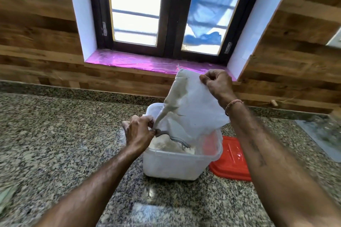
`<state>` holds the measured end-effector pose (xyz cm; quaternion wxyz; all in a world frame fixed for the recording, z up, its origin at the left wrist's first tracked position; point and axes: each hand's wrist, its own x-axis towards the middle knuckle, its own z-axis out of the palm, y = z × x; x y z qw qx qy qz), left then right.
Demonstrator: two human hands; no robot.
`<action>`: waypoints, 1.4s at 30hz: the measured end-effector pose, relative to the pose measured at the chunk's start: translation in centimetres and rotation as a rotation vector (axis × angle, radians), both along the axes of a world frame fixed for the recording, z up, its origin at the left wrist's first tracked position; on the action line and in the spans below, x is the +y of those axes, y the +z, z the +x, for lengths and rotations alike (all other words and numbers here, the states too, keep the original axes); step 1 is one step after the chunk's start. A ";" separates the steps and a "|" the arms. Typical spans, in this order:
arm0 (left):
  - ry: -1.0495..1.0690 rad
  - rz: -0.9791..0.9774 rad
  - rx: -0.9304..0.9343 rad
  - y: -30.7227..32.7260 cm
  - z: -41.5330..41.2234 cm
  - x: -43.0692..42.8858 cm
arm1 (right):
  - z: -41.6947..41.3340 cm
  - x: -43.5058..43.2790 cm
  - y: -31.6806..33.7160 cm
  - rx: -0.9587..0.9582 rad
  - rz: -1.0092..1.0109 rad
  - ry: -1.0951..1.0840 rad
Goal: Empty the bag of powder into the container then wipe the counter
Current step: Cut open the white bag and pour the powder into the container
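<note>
A translucent white plastic bag (191,105) hangs upside down over a white plastic container (173,164) on the granite counter (64,134). My right hand (215,83) pinches the bag's upper end, raised high. My left hand (137,132) grips the bag's open mouth at the container's left rim. White powder (166,144) lies inside the container under the bag's mouth.
A red lid (232,160) lies flat on the counter just right of the container. A wood-panelled wall and a window with a pink-covered sill (147,62) stand behind. A glassy surface (321,132) sits at the far right of the counter.
</note>
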<state>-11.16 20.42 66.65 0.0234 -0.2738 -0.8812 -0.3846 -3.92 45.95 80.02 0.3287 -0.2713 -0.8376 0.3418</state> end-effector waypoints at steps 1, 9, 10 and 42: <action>0.009 -0.009 0.000 -0.4 -0.1 0.0 | 0.0 0.2 -0.2 0.000 -0.005 -0.018; 0.061 -0.177 0.183 -1.4 -1.0 0.3 | -0.7 0.0 -2.0 0.124 -0.259 -0.147; 0.064 -0.209 0.225 -1.2 -0.9 0.3 | -0.6 0.2 -2.5 0.141 -0.290 -0.163; -0.014 -0.238 0.303 1.5 3.1 0.4 | -3.1 -1.8 1.1 -0.054 -0.056 0.074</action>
